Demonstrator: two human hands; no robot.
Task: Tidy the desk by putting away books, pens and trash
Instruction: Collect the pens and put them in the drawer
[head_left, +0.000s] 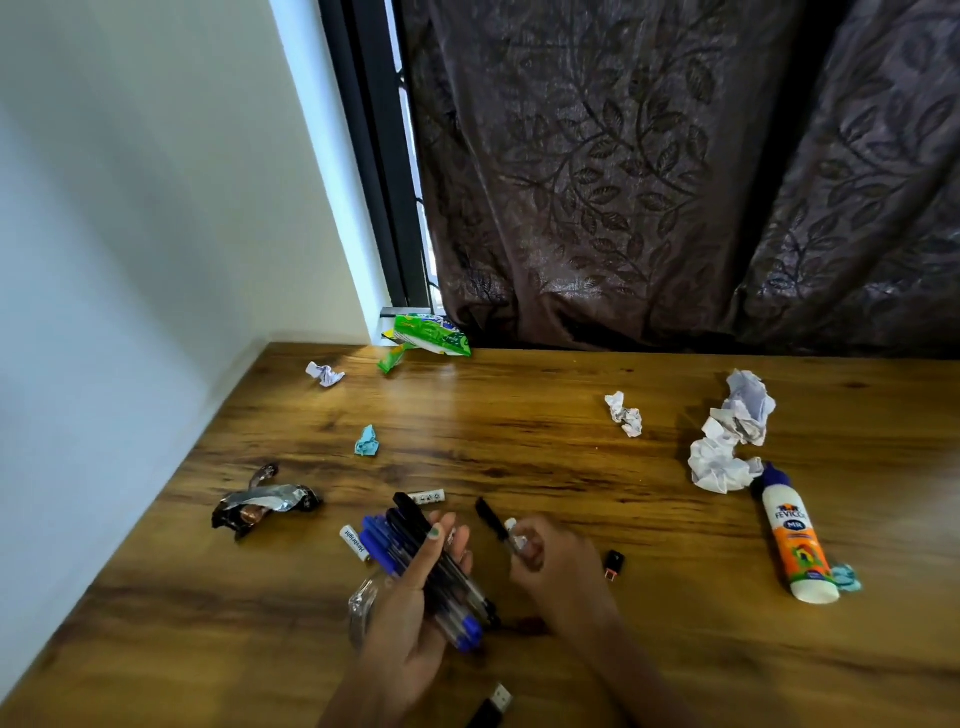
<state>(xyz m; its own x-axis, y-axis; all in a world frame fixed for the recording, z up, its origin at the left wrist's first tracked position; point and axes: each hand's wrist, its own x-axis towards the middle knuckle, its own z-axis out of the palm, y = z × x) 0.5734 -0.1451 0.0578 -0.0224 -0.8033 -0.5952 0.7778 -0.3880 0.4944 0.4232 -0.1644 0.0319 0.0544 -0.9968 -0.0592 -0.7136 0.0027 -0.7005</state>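
Both hands work low over the desk (519, 415); the left hand (415, 597) lies palm up with its fingers curled round a bundle of pens (415, 551), blue-capped and black-capped mixed, too overlapped to count surely, though seven or so seems likely; the right hand (545, 556) pinches one black pen (493, 522) just beside the bundle.

By the look of it the pen-gathering step is in hand, and the next move calls for laying that pen into the left hand's grip without loosening the rest; no pen holder shows, so where they go cannot be told.

Trash lies untouched: five crumpled white paper balls (737, 431), two small blue scraps (367, 441), one foil wrapper (265, 501), one green packet (431, 335) at the far edge; one glue bottle (795, 540) lies at the right; two white markers (355, 543) rest near the bundle; no books are visible.
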